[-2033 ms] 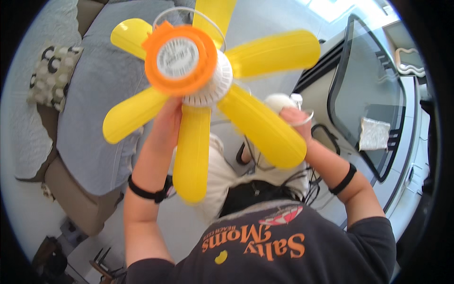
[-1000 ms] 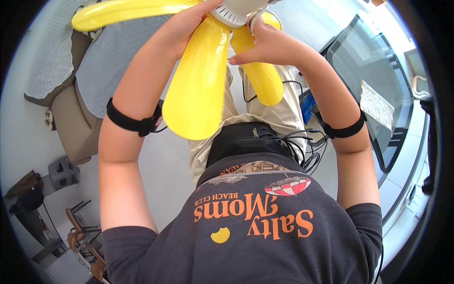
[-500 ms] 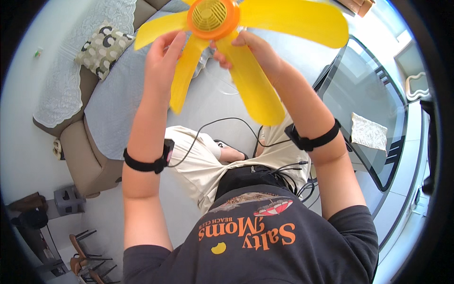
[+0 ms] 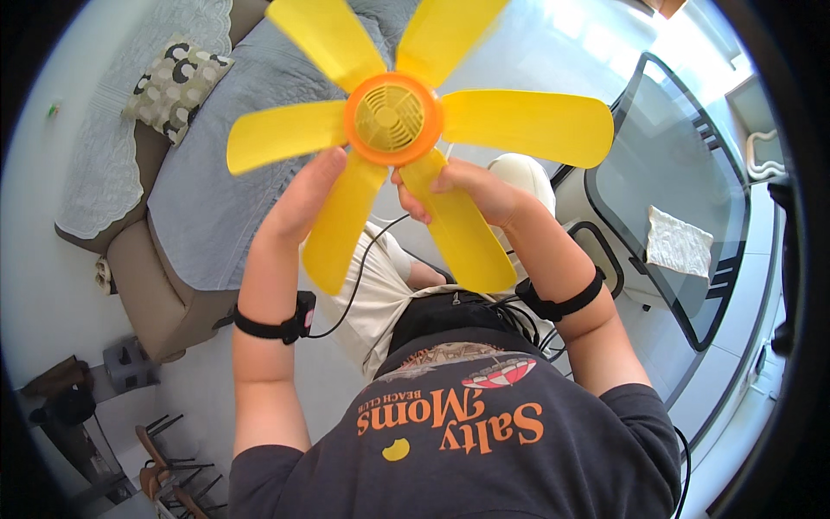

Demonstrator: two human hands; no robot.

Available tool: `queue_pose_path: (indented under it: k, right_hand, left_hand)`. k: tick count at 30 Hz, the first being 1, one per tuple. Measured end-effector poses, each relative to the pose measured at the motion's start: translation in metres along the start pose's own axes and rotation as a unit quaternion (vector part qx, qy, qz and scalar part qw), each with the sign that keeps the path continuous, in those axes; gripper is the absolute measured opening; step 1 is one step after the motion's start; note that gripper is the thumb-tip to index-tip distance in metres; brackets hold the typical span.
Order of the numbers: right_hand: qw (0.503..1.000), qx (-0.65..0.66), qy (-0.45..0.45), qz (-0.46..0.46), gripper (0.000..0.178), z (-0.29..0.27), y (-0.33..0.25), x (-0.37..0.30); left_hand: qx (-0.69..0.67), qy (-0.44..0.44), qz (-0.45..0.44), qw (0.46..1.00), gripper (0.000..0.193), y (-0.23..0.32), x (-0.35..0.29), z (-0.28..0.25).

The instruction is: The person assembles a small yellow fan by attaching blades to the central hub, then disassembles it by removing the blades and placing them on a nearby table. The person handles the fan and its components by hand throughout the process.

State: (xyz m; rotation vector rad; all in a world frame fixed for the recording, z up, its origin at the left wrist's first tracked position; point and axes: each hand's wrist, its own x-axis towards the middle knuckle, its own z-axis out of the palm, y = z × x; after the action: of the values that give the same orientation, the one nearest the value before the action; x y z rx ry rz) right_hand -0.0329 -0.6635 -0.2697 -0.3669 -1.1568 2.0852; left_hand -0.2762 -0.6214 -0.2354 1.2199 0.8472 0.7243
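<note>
Fan judged light, stiff; blade gripped by right hand; left hand, grip unclear; hub above both best held

At left we see a patterned pillow on a sofa, brown chairs at lower left, and at right a pale cloth on a glass surface.

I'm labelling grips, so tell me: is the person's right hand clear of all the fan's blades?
No, the right hand wraps around the lower-right yellow fan blade, its fingertips showing past the blade's left edge.
</note>
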Motion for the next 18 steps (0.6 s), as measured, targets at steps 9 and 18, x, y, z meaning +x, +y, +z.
queue_pose_path:
  k: [9,18]
  right_hand:
    - [0.993,-0.066,-0.048,0.081,0.039,-0.012,0.011,-0.010]
    - [0.976,0.186,-0.066,0.089,0.044,-0.012,0.015,-0.029]
  left_hand:
    - [-0.064,-0.089,-0.016,0.994,0.050,-0.036,0.002,0.005]
    - [0.092,-0.114,0.100,0.984,0.086,-0.011,0.000,-0.029]
